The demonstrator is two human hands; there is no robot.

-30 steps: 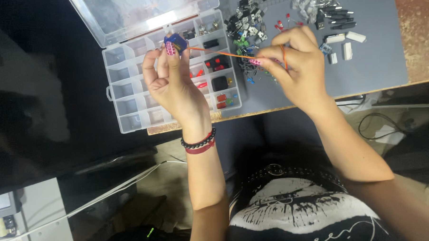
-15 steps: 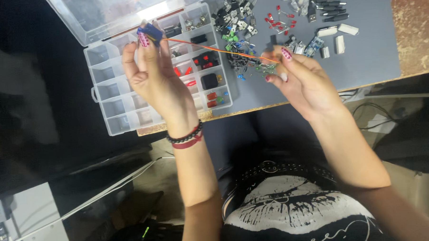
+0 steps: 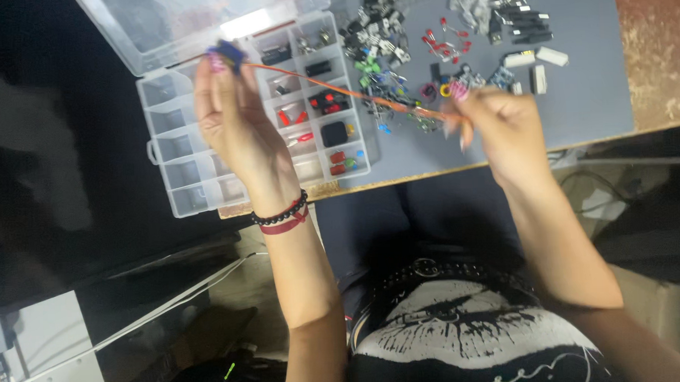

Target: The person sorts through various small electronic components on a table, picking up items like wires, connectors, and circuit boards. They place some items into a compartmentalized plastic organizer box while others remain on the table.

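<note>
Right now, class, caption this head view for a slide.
Left hand pinches small blue servo motor, right hand stretches its orange wire above clear plastic compartment box.

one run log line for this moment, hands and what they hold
left hand: pinches small blue part | right hand: holds orange wire | wire: stretched between hands | below: clear compartment box, open

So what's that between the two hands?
In the head view, a thin orange wire stretches from the small blue part in the left hand to the right hand, above the clear organizer box.
</note>
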